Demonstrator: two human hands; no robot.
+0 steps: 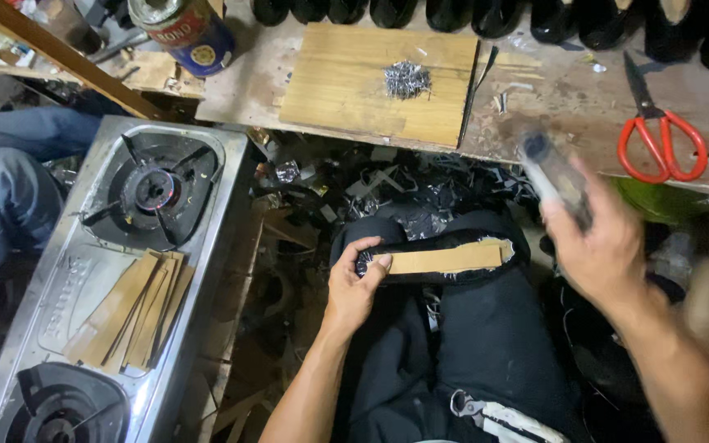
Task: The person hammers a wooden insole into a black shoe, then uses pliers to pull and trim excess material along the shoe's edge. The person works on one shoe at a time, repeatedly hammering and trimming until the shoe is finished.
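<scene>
My left hand (356, 283) grips the near end of a black shoe upper stretched over a form, with its tan insole (446, 258) facing up, resting on my dark-trousered knee. My right hand (596, 238) is raised to the right of it, closed around a blurred hammer (553, 174) whose head points up toward the bench. A small heap of metal tacks (407, 79) lies on a wooden board (346, 90) on the bench ahead.
A steel two-burner gas stove (215, 176) stands at left with several tan insole strips (137, 312) stacked on it. Red-handled scissors (660, 135) lie on the bench at right. A tin can (186, 33) sits far left; black shoes (494, 12) line the back. Scraps litter the floor. Another person's jeans-clad leg (2, 184) shows at far left.
</scene>
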